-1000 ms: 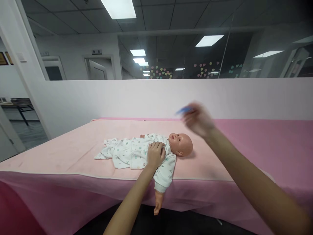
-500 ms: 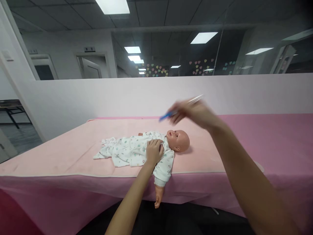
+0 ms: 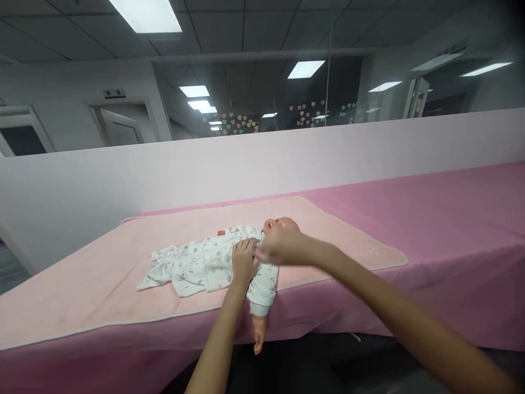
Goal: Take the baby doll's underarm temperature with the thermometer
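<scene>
A baby doll (image 3: 287, 222) lies on its back, dressed in a white patterned shirt (image 3: 205, 262). My left hand (image 3: 244, 258) rests on the chest, its fingers curled over the shirt's front near the collar. Beside it, my right hand (image 3: 281, 246) is closed in a pinch at the collar and shoulder, blurred by motion and covering part of the doll's head. The thin pen-like stick with a blue end, seen in this hand earlier, is now hidden by the fingers. The doll's near arm (image 3: 259, 331) hangs over the table edge.
A pale pink mat (image 3: 102, 279) lies beneath the doll on a table with a darker pink cloth (image 3: 443, 213). Behind the table runs a low white wall (image 3: 205, 169), with glass (image 3: 270, 93) above it.
My right hand has come down from above the doll to its collar, beside my left hand, which stays on the chest. The blue-ended stick has gone from sight. The view has turned right and tilted.
</scene>
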`<state>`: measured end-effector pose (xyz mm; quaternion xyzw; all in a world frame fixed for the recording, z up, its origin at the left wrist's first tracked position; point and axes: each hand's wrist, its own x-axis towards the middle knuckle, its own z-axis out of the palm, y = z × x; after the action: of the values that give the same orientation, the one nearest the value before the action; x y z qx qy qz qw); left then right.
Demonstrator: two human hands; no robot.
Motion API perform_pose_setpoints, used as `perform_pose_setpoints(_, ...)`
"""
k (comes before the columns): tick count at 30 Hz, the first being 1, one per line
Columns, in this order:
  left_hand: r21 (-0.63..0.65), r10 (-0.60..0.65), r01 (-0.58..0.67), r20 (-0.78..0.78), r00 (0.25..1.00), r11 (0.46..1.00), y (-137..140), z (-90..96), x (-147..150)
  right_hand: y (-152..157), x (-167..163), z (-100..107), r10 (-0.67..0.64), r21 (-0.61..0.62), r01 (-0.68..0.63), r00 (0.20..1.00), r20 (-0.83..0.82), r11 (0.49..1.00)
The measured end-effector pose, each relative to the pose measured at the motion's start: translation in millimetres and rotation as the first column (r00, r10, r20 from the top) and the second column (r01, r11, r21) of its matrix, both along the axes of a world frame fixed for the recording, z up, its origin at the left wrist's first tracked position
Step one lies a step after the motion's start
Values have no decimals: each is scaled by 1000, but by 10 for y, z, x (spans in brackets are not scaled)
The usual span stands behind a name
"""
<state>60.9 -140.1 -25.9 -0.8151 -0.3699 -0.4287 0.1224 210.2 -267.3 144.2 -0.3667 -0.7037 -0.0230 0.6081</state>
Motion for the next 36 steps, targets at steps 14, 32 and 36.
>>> perform_pose_setpoints(14, 43, 129, -126, -59, 990, 991, 10, 2, 38, 27, 96, -1063, 235, -562, -267, 963, -131, 783)
perform_pose_setpoints(32, 9, 29, -29, 30, 999, 1000, -42, 14, 37, 535, 747, -1911, -405, -686, -261, 646, -647, 680)
perform_pose_setpoints(36, 26, 38, -39, 35, 999, 999, -61, 18, 35, 547, 324, -1804, -368, -583, -8, 768, -524, 812)
